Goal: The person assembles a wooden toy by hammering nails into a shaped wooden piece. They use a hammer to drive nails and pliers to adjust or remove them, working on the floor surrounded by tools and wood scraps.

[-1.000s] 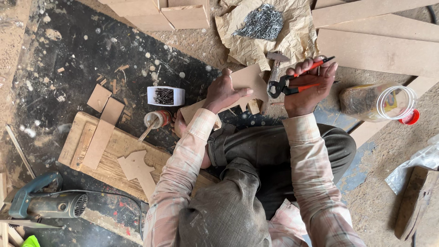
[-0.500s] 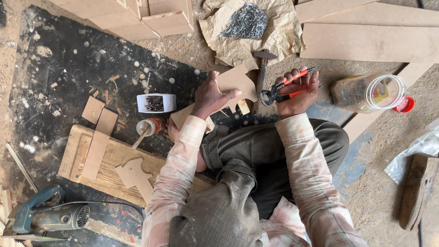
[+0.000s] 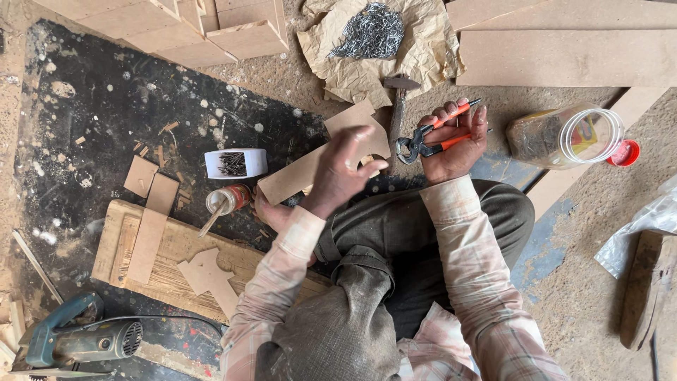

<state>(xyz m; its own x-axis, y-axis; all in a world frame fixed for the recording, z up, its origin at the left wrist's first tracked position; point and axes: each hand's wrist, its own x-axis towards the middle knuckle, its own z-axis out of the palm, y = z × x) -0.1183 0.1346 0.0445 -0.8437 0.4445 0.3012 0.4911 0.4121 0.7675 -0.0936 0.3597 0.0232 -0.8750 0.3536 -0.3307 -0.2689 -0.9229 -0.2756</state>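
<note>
Pincers gripped, cut-out board under the other hand

The orange-handled pincers [image 3: 431,135] sit clenched in the right hand [image 3: 457,144]; the left hand [image 3: 343,169], fingers now loosely spread and lifted, hovers empty over the shaped board [image 3: 300,173] on the floor. The hammer [image 3: 398,106] is partly hidden behind it.

Left hand [image 3: 343,169] raised, fingers loosely spread; right hand [image 3: 457,144] fisted in a grip.

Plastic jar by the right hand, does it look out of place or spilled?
The clear plastic jar lies tipped on its side on the sandy floor, mouth open, its red lid off beside it. Nothing visibly spilled.
</note>
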